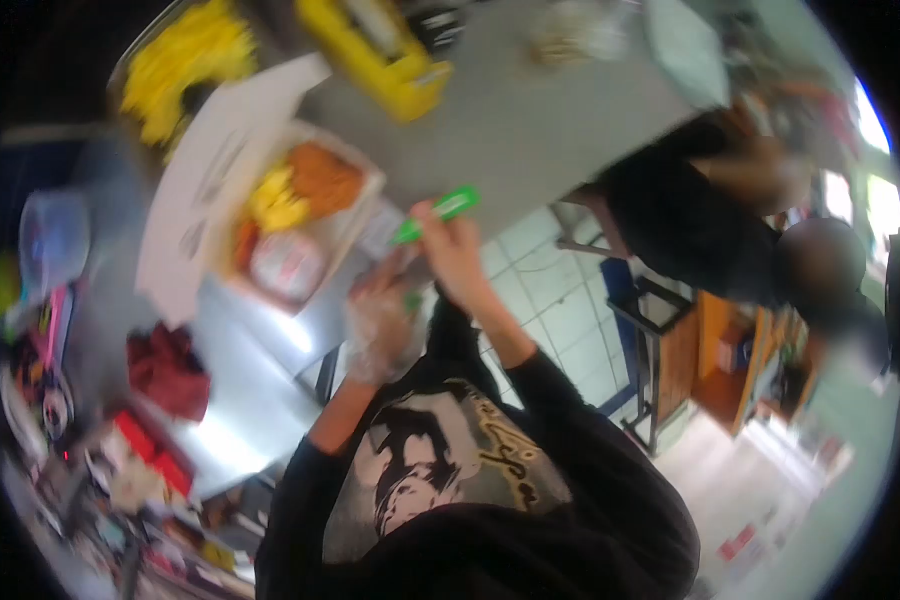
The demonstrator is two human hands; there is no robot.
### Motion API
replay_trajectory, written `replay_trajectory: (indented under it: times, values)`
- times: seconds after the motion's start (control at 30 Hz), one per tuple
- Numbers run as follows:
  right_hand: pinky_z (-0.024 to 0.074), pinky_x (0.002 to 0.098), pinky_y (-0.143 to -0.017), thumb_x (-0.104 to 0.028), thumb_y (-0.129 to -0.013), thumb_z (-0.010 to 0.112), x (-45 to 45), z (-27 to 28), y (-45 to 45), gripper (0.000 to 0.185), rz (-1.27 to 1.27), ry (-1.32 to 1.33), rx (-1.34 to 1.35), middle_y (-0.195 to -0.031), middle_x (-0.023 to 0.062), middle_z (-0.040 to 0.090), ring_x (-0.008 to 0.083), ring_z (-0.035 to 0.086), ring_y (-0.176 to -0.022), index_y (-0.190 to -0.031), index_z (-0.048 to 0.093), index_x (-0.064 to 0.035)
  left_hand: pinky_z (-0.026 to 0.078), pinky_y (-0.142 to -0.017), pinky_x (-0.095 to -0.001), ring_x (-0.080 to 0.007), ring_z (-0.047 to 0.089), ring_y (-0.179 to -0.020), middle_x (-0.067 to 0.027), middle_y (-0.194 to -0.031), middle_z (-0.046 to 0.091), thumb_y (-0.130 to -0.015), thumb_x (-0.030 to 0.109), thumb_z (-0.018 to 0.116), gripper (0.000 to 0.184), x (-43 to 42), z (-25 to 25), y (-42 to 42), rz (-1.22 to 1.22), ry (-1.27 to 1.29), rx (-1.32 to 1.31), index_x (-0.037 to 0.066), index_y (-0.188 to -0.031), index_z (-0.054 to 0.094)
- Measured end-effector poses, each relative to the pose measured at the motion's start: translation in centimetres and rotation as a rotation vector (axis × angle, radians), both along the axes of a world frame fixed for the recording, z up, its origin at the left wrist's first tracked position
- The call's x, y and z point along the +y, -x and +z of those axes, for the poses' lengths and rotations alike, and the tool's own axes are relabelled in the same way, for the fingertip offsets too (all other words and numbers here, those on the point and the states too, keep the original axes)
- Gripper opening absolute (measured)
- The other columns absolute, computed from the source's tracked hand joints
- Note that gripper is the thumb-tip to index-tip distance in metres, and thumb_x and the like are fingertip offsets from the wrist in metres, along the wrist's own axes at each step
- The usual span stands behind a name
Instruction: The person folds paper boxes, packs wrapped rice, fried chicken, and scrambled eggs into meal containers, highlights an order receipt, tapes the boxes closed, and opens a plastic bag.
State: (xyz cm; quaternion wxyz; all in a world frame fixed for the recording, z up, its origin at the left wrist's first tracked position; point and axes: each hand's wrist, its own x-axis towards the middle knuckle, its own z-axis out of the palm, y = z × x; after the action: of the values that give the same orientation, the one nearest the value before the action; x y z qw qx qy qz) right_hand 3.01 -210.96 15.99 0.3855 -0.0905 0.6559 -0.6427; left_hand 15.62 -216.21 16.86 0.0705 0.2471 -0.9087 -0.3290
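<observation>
My right hand (450, 250) grips a green marker (455, 205), its tip end pointing down-left. Just below and left of it, my left hand (380, 325) wears a clear plastic glove, its fingers curled. A small green piece (412, 300) shows at that hand, blurred. A small pale slip (378, 232) lies between my hands and the box; whether fingers hold it is unclear. The open cardboard box (365, 205), lid (205, 185) folded back to the left, holds orange-brown fried food (325, 182), yellow pieces (278, 200) and a round wrapped item (287, 265).
A tray of yellow food (195, 55) and a yellow device (390, 70) stand at the back of the metal table (500, 130). A dark red cloth (168, 372) lies at left. Another person in black (690, 210) is at right, beside a stool (655, 310).
</observation>
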Motion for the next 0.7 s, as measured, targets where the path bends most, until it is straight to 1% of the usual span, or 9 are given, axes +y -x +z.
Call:
replay_trajectory:
  times: [0.13, 0.23, 0.3, 0.43, 0.5, 0.53, 0.57, 0.67, 0.7]
  values:
    - [0.0399, 0.0225, -0.054, -0.032, -0.094, 0.056, 0.2, 0.0, -0.1, 0.03, -0.028, -0.043, 0.025, -0.071, -0.0002, 0.057, 0.006, 0.051, -0.062, -0.093, 0.058, -0.002, 0.047, -0.075, -0.0443, -0.0337, 0.06, -0.085, -0.011, -0.124, 0.056, -0.07, 0.008, 0.061, 0.016, 0.3, 1.9, 0.2, -0.096, 0.079, 0.093, 0.003, -0.084, 0.065]
    - [0.0443, 0.0219, -0.056, -0.024, -0.095, 0.055, -0.3, -0.9, -0.3, 0.023, -0.076, 0.099, 0.008, -0.078, -0.0003, 0.056, 0.006, 0.054, -0.072, -0.096, 0.057, -0.0018, 0.046, -0.073, -0.0432, -0.0332, 0.059, -0.083, -0.0113, -0.128, 0.053, -0.07, 0.009, 0.063, 0.012, 0.1, 1.7, -0.2, -0.102, 0.094, -0.023, 0.002, -0.079, 0.063]
    - [0.0512, 0.0258, -0.068, -0.016, -0.093, 0.056, -0.5, -0.2, -0.4, 0.019, -0.139, 0.275, -0.128, -0.085, 0.0032, 0.058, 0.0095, 0.058, -0.078, -0.101, 0.056, 0.0011, 0.046, -0.073, -0.0427, -0.0319, 0.058, -0.084, -0.0122, -0.129, 0.052, -0.07, 0.011, 0.063, 0.012, 0.2, 2.0, -0.4, -0.108, 0.154, -0.05, 0.003, -0.078, 0.061]
    - [0.0517, 0.0263, -0.071, -0.013, -0.091, 0.06, 0.0, -0.6, -0.1, 0.018, -0.14, 0.35, -0.153, -0.088, 0.0047, 0.061, 0.0119, 0.061, -0.077, -0.101, 0.057, 0.0015, 0.045, -0.072, -0.0423, -0.0312, 0.059, -0.082, -0.0153, -0.129, 0.051, -0.072, 0.013, 0.062, 0.012, 0.9, 2.7, -0.2, -0.137, 0.226, -0.056, 0.002, -0.079, 0.061]
    - [0.052, 0.0271, -0.073, -0.011, -0.09, 0.06, 0.4, -0.1, 0.1, 0.018, -0.077, 0.377, -0.161, -0.093, 0.0061, 0.061, 0.0124, 0.061, -0.08, -0.103, 0.057, 0.0012, 0.045, -0.071, -0.041, -0.0302, 0.059, -0.079, -0.0175, -0.129, 0.05, -0.075, 0.013, 0.059, 0.015, 1.4, 4.2, 0.2, -0.174, 0.213, -0.244, 0.002, -0.085, 0.059]
    - [0.052, 0.0271, -0.073, -0.011, -0.09, 0.06, 0.4, -0.1, 0.1, 0.018, -0.071, 0.386, -0.161, -0.093, 0.0061, 0.061, 0.0124, 0.061, -0.08, -0.103, 0.057, 0.0012, 0.045, -0.065, -0.0436, -0.0333, 0.06, -0.074, -0.0214, -0.113, 0.058, -0.079, 0.01, 0.056, 0.03, 1.6, 3.2, -0.6, -0.194, 0.328, -0.087, -0.002, -0.106, 0.055]
    - [0.0521, 0.0278, -0.076, -0.011, -0.09, 0.06, 0.3, -0.2, 0.1, 0.017, -0.073, 0.412, -0.153, -0.095, 0.0068, 0.061, 0.0128, 0.061, -0.084, -0.102, 0.057, 0.0012, 0.045, -0.065, -0.0436, -0.0333, 0.06, -0.074, -0.0214, -0.113, 0.058, -0.079, 0.01, 0.056, 0.03, 1.7, 2.8, -0.4, -0.189, 0.338, -0.089, -0.002, -0.106, 0.055]
    - [0.0522, 0.0288, -0.08, -0.009, -0.089, 0.06, 0.4, -0.3, -0.1, 0.017, -0.072, 0.419, -0.168, -0.1, 0.0081, 0.06, 0.0133, 0.06, -0.09, -0.103, 0.055, 0.0006, 0.046, -0.059, -0.0497, -0.0406, 0.058, -0.065, -0.0251, -0.077, 0.059, -0.082, 0.006, 0.05, 0.057, 2.4, 4.0, 0.5, 0.028, -0.128, -0.21, -0.007, -0.134, 0.03]
    - [0.0521, 0.029, -0.081, -0.009, -0.089, 0.061, 0.3, -0.1, 0.1, 0.018, -0.071, 0.394, -0.182, -0.102, 0.0086, 0.059, 0.0134, 0.059, -0.093, -0.104, 0.053, 0.0001, 0.046, -0.059, -0.0497, -0.0406, 0.058, -0.065, -0.0251, -0.077, 0.059, -0.082, 0.006, 0.05, 0.057, 2.4, 3.8, 0.6, 0.037, -0.115, -0.198, -0.007, -0.134, 0.03]
